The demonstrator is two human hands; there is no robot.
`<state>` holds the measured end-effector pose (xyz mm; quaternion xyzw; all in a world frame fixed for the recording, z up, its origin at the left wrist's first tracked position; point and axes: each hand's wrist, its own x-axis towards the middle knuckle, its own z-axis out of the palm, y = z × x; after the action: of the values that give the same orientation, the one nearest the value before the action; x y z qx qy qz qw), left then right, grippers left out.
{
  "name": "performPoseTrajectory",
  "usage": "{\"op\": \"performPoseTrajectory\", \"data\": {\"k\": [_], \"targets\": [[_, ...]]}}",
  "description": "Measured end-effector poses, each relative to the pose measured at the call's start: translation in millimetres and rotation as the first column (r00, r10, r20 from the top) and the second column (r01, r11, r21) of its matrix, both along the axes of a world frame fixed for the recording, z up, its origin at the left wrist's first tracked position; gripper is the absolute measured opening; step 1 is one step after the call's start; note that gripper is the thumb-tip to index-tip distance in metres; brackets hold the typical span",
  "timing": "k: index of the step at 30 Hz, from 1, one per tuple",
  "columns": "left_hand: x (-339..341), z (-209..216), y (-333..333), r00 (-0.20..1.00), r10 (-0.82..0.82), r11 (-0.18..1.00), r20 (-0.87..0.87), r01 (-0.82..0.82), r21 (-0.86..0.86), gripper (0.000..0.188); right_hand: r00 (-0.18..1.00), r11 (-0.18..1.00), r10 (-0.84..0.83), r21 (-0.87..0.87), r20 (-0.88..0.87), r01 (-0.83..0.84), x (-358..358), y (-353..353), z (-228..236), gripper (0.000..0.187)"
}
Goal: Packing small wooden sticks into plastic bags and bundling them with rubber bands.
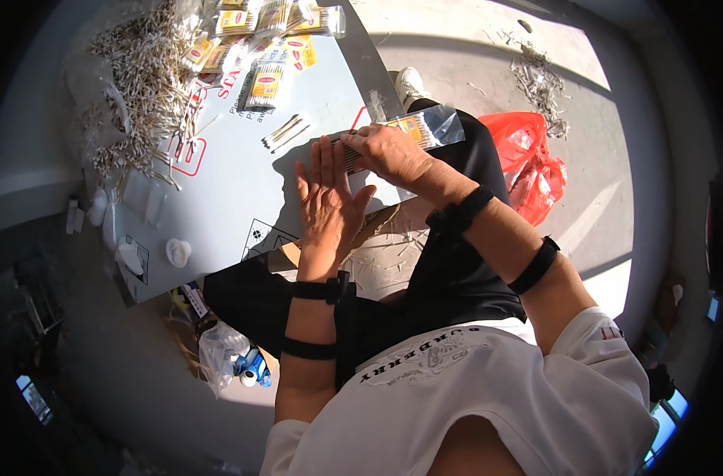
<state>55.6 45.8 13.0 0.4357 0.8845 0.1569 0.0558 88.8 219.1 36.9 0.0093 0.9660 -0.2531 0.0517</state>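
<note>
My left hand lies flat on the grey table, its fingers stretched out along a row of cotton swabs. Against the other side of that row, my right hand has its fingers curled onto the swabs. How far they wrap round them is partly hidden. Just beyond the right hand, a clear plastic packet of white-tipped swabs with a yellow label lies at the table's right edge. A few loose swabs with dark-looking tips rest on the table ahead of my left fingers.
A large heap of loose swabs covers the table's far left. Several filled packets lie at the back. A white crumpled piece sits near the front left of the table. A red plastic bag and scattered swabs are on the floor.
</note>
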Motion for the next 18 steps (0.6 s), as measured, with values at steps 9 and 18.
{"op": "performPoseTrajectory", "data": {"k": [9,18], "targets": [[2.8,-3.2,1.5,1.000,-0.011,1.000,-0.028,0.011,-0.005,0.081,0.998,1.000,-0.018,0.003,-0.052,0.018,3.7,-1.7,-1.3,0.046],[6.4,8.5,9.8,1.000,0.008,0.993,-0.030,-0.012,-0.117,0.078,0.746,0.795,-0.453,0.157,-0.489,0.585,40.5,52.7,-14.8,0.043]]}}
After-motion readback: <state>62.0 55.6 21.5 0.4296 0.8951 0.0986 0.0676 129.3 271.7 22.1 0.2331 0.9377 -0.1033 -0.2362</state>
